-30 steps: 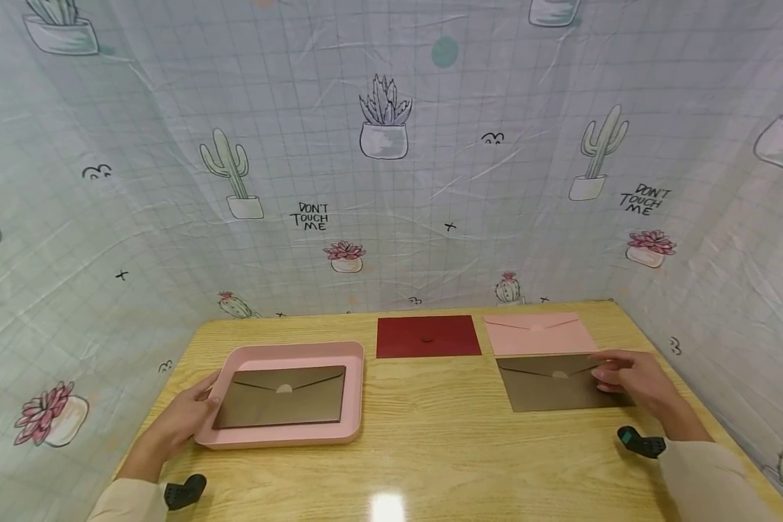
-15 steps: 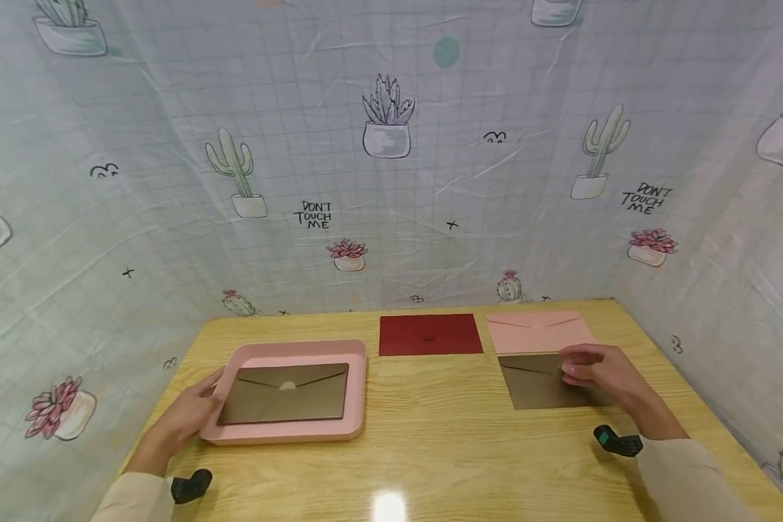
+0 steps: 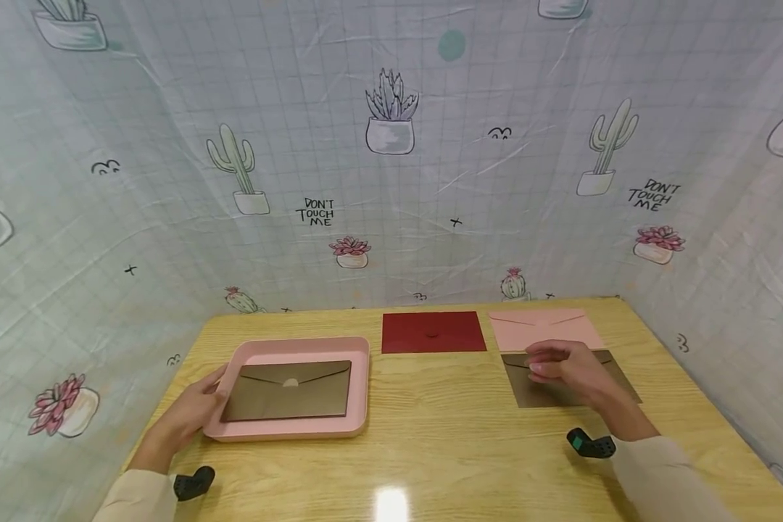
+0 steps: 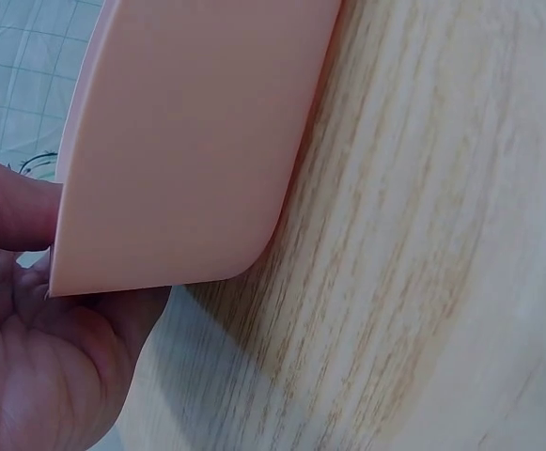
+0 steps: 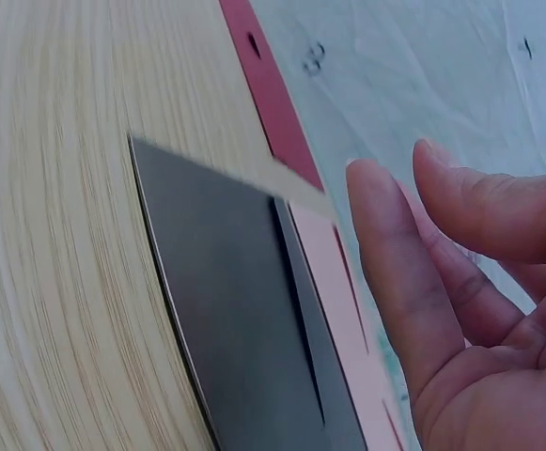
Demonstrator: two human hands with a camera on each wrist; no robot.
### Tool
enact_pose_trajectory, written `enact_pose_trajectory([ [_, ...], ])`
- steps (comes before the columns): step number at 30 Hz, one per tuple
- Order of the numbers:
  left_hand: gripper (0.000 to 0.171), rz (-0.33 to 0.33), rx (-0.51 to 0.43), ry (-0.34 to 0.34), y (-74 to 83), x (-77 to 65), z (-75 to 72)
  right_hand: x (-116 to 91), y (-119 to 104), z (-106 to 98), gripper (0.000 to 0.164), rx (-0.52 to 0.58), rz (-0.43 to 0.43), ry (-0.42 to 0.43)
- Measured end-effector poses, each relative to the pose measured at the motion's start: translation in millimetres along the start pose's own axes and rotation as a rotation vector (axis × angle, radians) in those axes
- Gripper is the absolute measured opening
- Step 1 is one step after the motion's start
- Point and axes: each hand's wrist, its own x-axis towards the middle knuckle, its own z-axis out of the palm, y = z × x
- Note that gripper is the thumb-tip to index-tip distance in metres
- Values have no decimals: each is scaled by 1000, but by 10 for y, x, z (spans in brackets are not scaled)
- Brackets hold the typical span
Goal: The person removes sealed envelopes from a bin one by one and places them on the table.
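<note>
My left hand (image 3: 192, 412) grips the left end of a pink tray (image 3: 287, 436). In the left wrist view its thumb lies on the rim and the other fingers curl under the tray's corner. A brown envelope (image 3: 287, 397), flap side up, lies inside that tray. At the right, my right hand (image 3: 579, 373) is over a second brown envelope (image 3: 528, 393) on the table, covering part of its flap. The right wrist view shows its thumb and loosely bent fingers (image 5: 390, 254) with nothing between them.
Behind the table's brown envelope lies a pale pink envelope (image 3: 541, 326). A dark red envelope (image 3: 433, 332) is left of it, near the table's (image 3: 424, 413) back edge. A cactus-printed cloth (image 3: 391, 203) rises behind and along both sides.
My right hand has moved left across the table's brown envelope, from its right end to near its middle. The left hand keeps its grip on the tray, and the envelopes stay in place.
</note>
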Motion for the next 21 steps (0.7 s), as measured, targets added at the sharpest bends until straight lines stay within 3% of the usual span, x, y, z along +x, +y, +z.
enact_pose_trajectory([
  [11,69,-18,-1,9,-7,-19,-2,41,-136,286,44,43,-23,-74],
  [21,69,-14,2,6,6,-9,-4,123,-223,586,44,11,-27,-111],
])
